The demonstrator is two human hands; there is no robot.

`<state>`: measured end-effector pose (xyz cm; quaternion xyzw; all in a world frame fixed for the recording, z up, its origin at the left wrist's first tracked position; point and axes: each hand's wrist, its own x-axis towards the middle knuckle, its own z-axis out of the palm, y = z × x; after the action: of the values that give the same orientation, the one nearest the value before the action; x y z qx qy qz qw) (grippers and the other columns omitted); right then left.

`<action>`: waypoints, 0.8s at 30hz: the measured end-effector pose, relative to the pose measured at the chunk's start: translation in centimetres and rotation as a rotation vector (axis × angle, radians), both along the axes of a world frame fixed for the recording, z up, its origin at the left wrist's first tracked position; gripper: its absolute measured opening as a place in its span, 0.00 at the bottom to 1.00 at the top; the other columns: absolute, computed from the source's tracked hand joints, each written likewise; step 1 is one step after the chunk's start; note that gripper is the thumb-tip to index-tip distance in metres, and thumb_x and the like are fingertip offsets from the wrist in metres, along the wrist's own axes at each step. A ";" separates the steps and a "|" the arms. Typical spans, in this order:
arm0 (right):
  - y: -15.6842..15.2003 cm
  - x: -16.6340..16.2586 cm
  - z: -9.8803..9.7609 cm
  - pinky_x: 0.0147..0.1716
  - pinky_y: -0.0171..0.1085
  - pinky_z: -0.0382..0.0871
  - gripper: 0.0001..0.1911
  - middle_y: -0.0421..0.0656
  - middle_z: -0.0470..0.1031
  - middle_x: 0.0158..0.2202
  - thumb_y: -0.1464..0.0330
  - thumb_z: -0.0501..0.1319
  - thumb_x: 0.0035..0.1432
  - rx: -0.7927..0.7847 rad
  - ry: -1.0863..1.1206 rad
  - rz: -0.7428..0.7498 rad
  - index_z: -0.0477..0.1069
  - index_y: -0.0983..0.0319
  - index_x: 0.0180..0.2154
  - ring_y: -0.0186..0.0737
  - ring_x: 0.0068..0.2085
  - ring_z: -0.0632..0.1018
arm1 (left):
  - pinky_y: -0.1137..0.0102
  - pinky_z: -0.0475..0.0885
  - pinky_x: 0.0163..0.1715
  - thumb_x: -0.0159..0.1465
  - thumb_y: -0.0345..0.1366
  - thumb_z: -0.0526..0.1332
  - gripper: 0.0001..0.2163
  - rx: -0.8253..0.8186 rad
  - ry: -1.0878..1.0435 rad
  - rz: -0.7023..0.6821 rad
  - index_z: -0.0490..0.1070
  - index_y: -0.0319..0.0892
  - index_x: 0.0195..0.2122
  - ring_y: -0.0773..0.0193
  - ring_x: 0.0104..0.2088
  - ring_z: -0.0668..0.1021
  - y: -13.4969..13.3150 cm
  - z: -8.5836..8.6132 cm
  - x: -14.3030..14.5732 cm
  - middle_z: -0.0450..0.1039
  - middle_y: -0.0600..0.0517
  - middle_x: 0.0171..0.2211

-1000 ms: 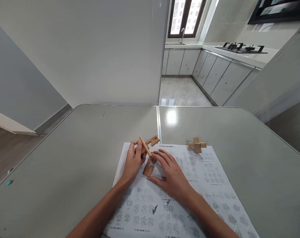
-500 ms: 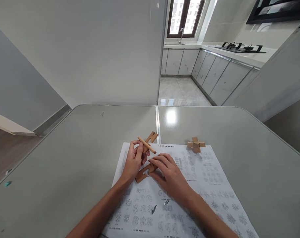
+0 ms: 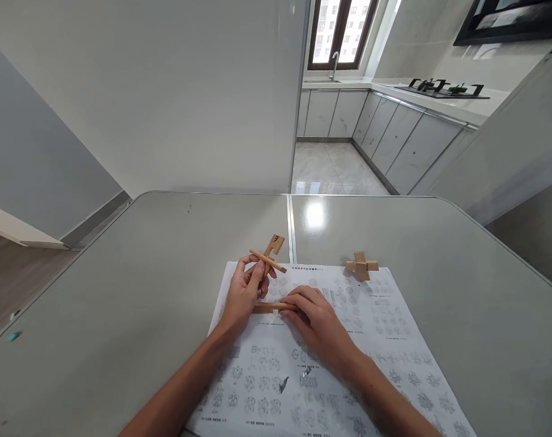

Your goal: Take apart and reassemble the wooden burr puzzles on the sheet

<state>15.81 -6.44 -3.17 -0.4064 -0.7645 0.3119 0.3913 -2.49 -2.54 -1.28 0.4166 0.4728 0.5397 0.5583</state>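
Observation:
Two crossed wooden puzzle pieces are pinched in my left hand [image 3: 248,288], over the far left part of a printed sheet [image 3: 266,352]. One is a thin stick [image 3: 276,265]; the other is a flat notched piece [image 3: 274,244] with a dark mark near its end. My right hand [image 3: 314,315] is closed on a third notched wooden piece [image 3: 266,308], held edge-on so its long side shows. That piece's left end passes close to my left hand, and I cannot tell if they touch. Its right end is hidden under my right fingers.
A cross-shaped assembly of wooden pieces [image 3: 361,266] sits at the sheet's far right edge. The grey table [image 3: 121,303] has a seam [image 3: 291,227] down its far half. A small teal bit [image 3: 13,336] lies near the left edge. Beyond is a kitchen counter [image 3: 439,106].
My right hand has turned its notched piece from showing its flat face to edge-on and nearly level. The crossed pieces in my left hand have tilted and moved slightly up and left.

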 end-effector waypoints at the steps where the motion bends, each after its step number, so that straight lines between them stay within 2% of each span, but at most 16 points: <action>1: 0.1 0.2 0.2 0.42 0.48 0.76 0.10 0.46 0.78 0.41 0.64 0.58 0.75 -0.049 0.063 -0.002 0.77 0.55 0.43 0.47 0.42 0.78 | 0.74 0.62 0.23 0.67 0.52 0.67 0.19 -0.008 -0.013 0.000 0.64 0.45 0.45 0.72 0.22 0.66 0.0 0.0 -0.1 0.76 0.56 0.32; 4: 0.3 0.8 0.8 0.38 0.43 0.75 0.11 0.44 0.77 0.38 0.58 0.60 0.73 -0.229 0.268 0.009 0.77 0.56 0.42 0.44 0.38 0.78 | 0.74 0.64 0.26 0.66 0.53 0.68 0.19 -0.033 -0.055 -0.003 0.66 0.44 0.44 0.71 0.24 0.69 0.2 0.0 -0.2 0.76 0.55 0.31; 9: 0.5 1.3 1.0 0.39 0.42 0.74 0.14 0.39 0.76 0.30 0.54 0.67 0.66 -0.517 0.527 -0.016 0.75 0.57 0.42 0.42 0.34 0.78 | 0.73 0.63 0.27 0.64 0.54 0.69 0.22 -0.083 -0.070 -0.068 0.66 0.45 0.46 0.69 0.25 0.69 0.0 0.1 -0.1 0.74 0.57 0.28; 12: 0.5 1.3 0.7 0.41 0.42 0.72 0.13 0.38 0.77 0.28 0.55 0.69 0.66 -0.567 0.614 -0.042 0.73 0.56 0.40 0.41 0.34 0.78 | 0.73 0.60 0.27 0.66 0.54 0.68 0.20 -0.077 -0.039 -0.154 0.65 0.45 0.46 0.70 0.24 0.66 -0.4 0.0 0.0 0.69 0.60 0.24; 16: 0.5 1.1 0.5 0.42 0.41 0.72 0.14 0.38 0.78 0.30 0.55 0.69 0.66 -0.600 0.691 -0.012 0.70 0.57 0.36 0.41 0.35 0.78 | 0.72 0.58 0.28 0.68 0.54 0.66 0.18 -0.088 -0.023 -0.263 0.65 0.46 0.46 0.69 0.24 0.66 -0.6 -0.1 0.2 0.68 0.60 0.23; 24: 0.4 0.7 0.5 0.44 0.43 0.75 0.14 0.40 0.80 0.33 0.56 0.71 0.65 -0.663 0.745 0.001 0.73 0.58 0.36 0.41 0.36 0.80 | 0.72 0.61 0.30 0.66 0.53 0.68 0.20 -0.157 -0.133 -0.321 0.66 0.45 0.46 0.70 0.25 0.66 -0.8 0.5 0.3 0.67 0.60 0.25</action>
<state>16.49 -6.09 -2.65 -0.3694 -0.4328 0.6623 0.4874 -2.23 -3.34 -0.78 0.4050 0.4030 0.4316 0.6980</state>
